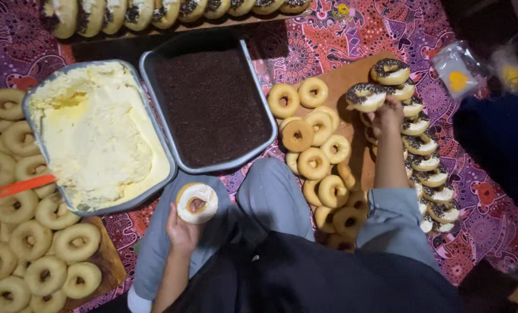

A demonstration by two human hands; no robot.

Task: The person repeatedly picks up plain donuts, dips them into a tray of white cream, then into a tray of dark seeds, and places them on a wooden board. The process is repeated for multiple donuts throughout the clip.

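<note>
Left hand (182, 232) grips a cream-coated doughnut (196, 202) face-up over the lap, just below the cream tray (99, 133), so the wet top stays clean. Right hand (388, 113) w/ fingers pinching a sprinkled doughnut (366, 96), at the head of the finished row (424, 156). Sprinkle tray (211, 104) sits in the middle; plain doughnuts (323, 162) lie on the board nearby.

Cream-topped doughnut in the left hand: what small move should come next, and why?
Probably turn the doughnut face down into the tray of chocolate sprinkles: its cream is bare, while the right hand sets a sprinkled doughnut on the finished row.
</note>
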